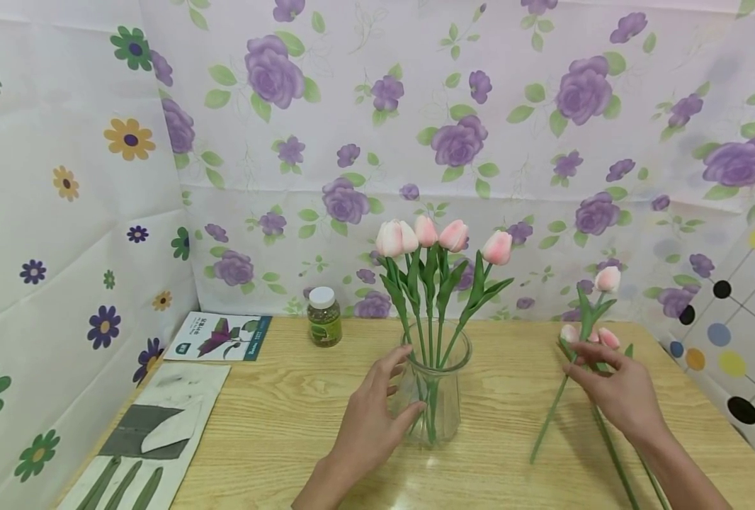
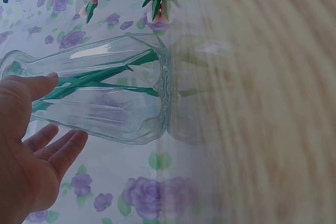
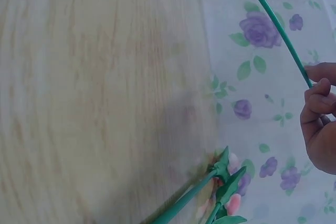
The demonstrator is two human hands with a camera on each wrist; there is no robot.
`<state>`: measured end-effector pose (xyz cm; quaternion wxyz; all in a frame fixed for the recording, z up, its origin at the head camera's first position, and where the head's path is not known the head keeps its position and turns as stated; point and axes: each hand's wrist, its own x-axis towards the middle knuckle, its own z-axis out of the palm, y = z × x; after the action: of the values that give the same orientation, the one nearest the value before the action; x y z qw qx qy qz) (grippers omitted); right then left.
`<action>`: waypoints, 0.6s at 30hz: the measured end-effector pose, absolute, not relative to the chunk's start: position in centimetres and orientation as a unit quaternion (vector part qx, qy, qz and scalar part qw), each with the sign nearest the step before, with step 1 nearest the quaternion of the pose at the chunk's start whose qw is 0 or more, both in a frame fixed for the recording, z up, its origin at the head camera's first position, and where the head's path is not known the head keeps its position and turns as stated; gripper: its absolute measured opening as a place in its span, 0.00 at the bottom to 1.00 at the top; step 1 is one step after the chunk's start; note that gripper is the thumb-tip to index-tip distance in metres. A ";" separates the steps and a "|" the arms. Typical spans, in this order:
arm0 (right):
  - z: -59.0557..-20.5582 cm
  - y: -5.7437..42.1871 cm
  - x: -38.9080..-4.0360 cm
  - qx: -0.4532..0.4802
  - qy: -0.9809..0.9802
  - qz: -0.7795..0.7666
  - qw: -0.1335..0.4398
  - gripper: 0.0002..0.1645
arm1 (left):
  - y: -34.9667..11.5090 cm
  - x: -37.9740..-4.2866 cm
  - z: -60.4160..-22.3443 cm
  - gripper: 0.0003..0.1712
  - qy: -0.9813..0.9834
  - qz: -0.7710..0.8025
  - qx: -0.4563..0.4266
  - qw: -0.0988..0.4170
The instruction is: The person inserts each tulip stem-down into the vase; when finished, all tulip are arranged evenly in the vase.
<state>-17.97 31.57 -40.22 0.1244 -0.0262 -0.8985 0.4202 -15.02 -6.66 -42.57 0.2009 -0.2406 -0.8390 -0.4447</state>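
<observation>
Right hand [image 1: 620, 389]: thumb and fingers drawn narrow, pinching the held tulip [image 1: 588, 319] by its green stem.
Held tulip's lie: pale pink bloom above the grip, leaves at and just above the fingers, bare stem slanting down and leftward below them; whether its lower end touches the table [image 1: 269, 432] cannot be told.
Loose tulips [image 1: 609, 338]: at least two on the wood under and behind the right hand, blooms just beyond the grip, stems running back beneath the wrist toward the near edge.
Left hand [image 1: 374, 414]: held wide, thumb apart from the fingers, at the near left side of the glass vase [image 1: 450, 407]; whether skin meets glass cannot be told.
Glass vase's place: upright, just right of the left hand and well to the left of the right hand's pinch.
Vase tulips [image 1: 441, 283]: five pink-white blooms above and right of the left hand, stems crossing inside the glass.
Jar [image 1: 324, 319]: white-lidded, green-labelled, beyond the left hand and slightly left.
Booklet [image 1: 218, 336]: farther left of that hand, near the rose-patterned cloth [image 1: 352, 106].
Printed sheet [image 1: 154, 425]: grey and green on white, well left of the left hand.
</observation>
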 end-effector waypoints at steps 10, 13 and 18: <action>-39.2 31.1 -17.9 -0.019 -0.883 0.445 0.150 0.31 | -6.7 -15.0 -42.6 0.52 -0.837 -0.448 -0.242 0.199; -38.8 30.8 -17.8 -0.015 -0.874 0.458 0.162 0.30 | -6.7 -15.0 -42.6 0.52 -0.837 -0.448 -0.242 0.199; -38.2 30.2 -17.5 -0.017 -0.852 0.489 0.183 0.24 | -6.7 -15.0 -42.5 0.52 -0.839 -0.447 -0.241 0.197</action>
<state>-17.53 30.21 -38.20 0.1834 -0.0167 -0.8523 0.4895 -15.00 -6.73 -42.53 0.1966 -0.2413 -0.8385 -0.4472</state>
